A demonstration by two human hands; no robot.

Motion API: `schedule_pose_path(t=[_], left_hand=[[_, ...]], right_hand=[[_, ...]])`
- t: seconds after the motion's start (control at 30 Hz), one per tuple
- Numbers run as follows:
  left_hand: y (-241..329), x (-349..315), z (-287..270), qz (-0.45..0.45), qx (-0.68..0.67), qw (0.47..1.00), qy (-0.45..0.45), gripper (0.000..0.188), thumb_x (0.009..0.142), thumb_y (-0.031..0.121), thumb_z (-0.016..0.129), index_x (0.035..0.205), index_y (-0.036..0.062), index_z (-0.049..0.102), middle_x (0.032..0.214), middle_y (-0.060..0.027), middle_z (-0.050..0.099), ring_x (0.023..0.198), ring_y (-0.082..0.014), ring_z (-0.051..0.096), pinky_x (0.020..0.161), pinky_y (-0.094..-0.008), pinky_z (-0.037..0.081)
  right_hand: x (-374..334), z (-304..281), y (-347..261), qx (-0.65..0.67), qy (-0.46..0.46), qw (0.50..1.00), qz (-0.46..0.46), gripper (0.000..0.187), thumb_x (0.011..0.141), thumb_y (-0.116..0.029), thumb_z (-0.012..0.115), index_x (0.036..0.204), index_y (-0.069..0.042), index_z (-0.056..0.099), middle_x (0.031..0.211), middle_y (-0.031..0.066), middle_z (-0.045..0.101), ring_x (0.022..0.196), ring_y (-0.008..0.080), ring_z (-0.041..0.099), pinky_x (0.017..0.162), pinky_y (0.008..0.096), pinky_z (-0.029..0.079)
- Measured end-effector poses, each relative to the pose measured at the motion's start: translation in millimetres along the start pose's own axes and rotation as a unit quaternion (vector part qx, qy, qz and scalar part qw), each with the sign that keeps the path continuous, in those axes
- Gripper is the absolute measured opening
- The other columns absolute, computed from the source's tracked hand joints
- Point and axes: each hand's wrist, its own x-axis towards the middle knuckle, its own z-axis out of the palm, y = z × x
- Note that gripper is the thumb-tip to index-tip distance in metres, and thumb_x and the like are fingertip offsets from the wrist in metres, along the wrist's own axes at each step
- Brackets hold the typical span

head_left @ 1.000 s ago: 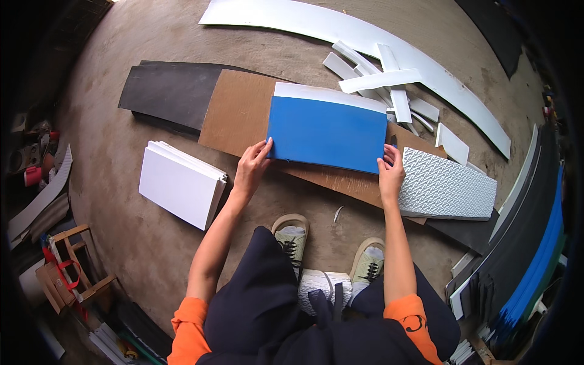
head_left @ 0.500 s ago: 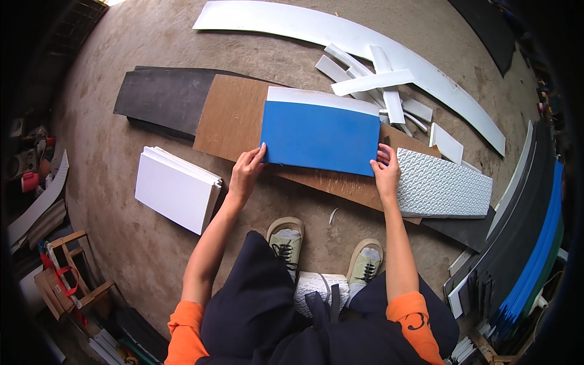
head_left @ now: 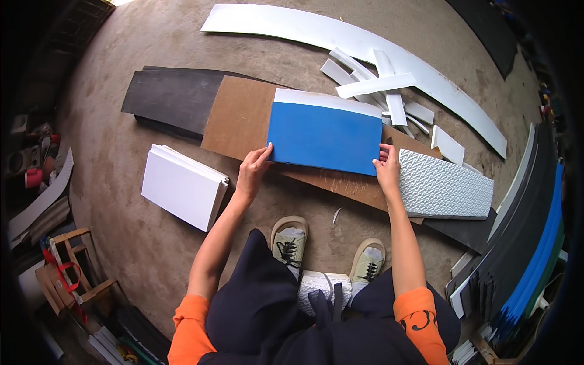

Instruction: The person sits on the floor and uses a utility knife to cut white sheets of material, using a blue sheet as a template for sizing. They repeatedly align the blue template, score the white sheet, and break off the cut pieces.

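Observation:
A blue rectangular sheet (head_left: pixel 325 135) lies over a white sheet (head_left: pixel 322 99), which shows as a strip along its far edge. Both rest on a brown board (head_left: pixel 234 118). My left hand (head_left: pixel 252 170) pinches the blue sheet's near left corner between thumb and fingers. At the near right corner, my right hand (head_left: pixel 387 165) grips the same sheet, its fingers curled at the edge. Beside my right hand, a stack of white textured sheets (head_left: pixel 447 185) sits on the board's right end. How many sheets my fingers hold is hidden.
A black board (head_left: pixel 173 100) extends under the brown one. Stacked white panels (head_left: pixel 182 187) lie on the floor at left. Beyond the board are scattered white strips (head_left: pixel 377 85) and a long curved white sheet (head_left: pixel 292 23). Black and blue sheets (head_left: pixel 535 237) line the right side.
The whole view has shifted slightly, so things appear a little farther right. Both hands stay at the blue sheet's near corners.

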Motion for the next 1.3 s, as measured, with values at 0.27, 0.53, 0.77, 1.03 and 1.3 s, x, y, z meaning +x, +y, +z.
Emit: schedule_pose_path(t=[0.27, 0.53, 0.77, 1.03, 1.3], left_hand=[[16.1, 15.5, -2.9, -0.048, 0.044, 0.998, 0.015, 0.052, 0.069, 0.014, 0.071, 0.116, 0.0026, 0.050, 0.095, -0.0139, 0.060, 0.082, -0.0261, 0.060, 0.071, -0.0335, 0.049], [6.8, 31.6, 6.9, -0.261, -0.077, 0.962, -0.014, 0.047, 0.067, 0.017, 0.072, 0.103, -0.0009, 0.050, 0.086, -0.0136, 0.062, 0.078, -0.0249, 0.062, 0.070, -0.0347, 0.048], [-10.5, 44.4, -2.0, -0.315, -0.129, 0.931, -0.130, 0.048, 0.066, 0.025, 0.073, 0.102, -0.0018, 0.055, 0.085, -0.0116, 0.062, 0.081, -0.0191, 0.061, 0.074, -0.0313, 0.047], [31.6, 50.7, -23.9, -0.372, -0.567, 0.726, -0.116, 0.042, 0.079, 0.011, 0.059, 0.111, 0.0030, 0.032, 0.102, -0.0120, 0.051, 0.092, -0.0188, 0.055, 0.074, -0.0354, 0.052], [61.8, 63.9, -85.0, -0.305, -0.629, 0.712, -0.056, 0.038, 0.076, 0.009, 0.059, 0.105, 0.0033, 0.035, 0.098, -0.0110, 0.048, 0.086, -0.0196, 0.057, 0.073, -0.0365, 0.054]], right_hand=[[-4.2, 0.3, -7.4, -0.105, 0.024, 0.993, -0.046, 0.038, 0.067, 0.009, 0.060, 0.103, -0.001, 0.053, 0.090, 0.0132, 0.056, 0.081, 0.0227, 0.057, 0.072, 0.0321, 0.047], [-19.2, 3.2, -9.6, -0.159, 0.048, 0.982, -0.084, 0.043, 0.076, -0.002, 0.060, 0.117, -0.003, 0.050, 0.091, 0.0196, 0.055, 0.085, 0.0334, 0.055, 0.075, 0.0392, 0.044], [-20.9, 3.3, -17.4, -0.177, 0.047, 0.981, -0.070, 0.045, 0.075, 0.001, 0.060, 0.118, -0.003, 0.049, 0.095, 0.0223, 0.057, 0.087, 0.0352, 0.055, 0.077, 0.0384, 0.044], [-16.8, 3.7, 3.8, -0.178, 0.083, 0.976, -0.090, 0.047, 0.074, 0.001, 0.061, 0.119, -0.004, 0.048, 0.091, 0.0180, 0.058, 0.081, 0.0279, 0.057, 0.075, 0.0354, 0.045], [-24.0, -45.3, -33.6, 0.335, -0.097, 0.928, 0.133, 0.056, 0.077, -0.016, 0.064, 0.125, -0.003, 0.036, 0.102, 0.0073, 0.055, 0.086, 0.0133, 0.055, 0.074, 0.0272, 0.046]])
